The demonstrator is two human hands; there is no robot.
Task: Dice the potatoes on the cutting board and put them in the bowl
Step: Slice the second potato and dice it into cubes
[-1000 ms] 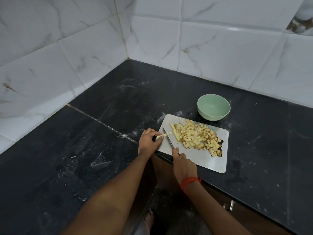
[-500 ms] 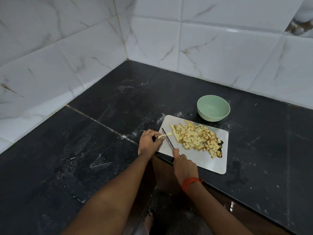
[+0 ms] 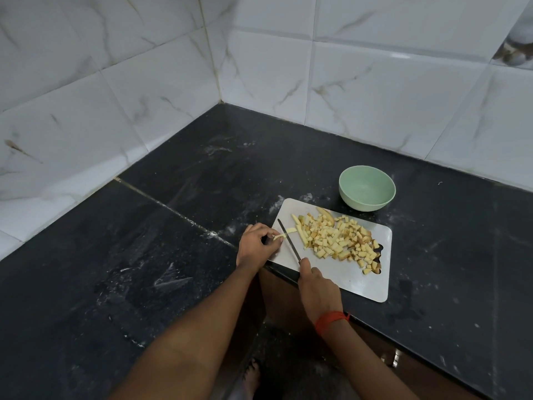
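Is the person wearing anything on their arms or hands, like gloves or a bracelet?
No gloves and no sleeves show: both forearms are bare down to the left hand and the right hand. The only thing worn is a thin orange-red band round the right wrist. No watch shows.

Glossy marbled wall tiles (image 3: 375, 90); matt speckled stone counter (image 3: 202, 183).

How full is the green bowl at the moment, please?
Empty: the green bowl shows only its bare inside; the diced potato lies on the cutting board.
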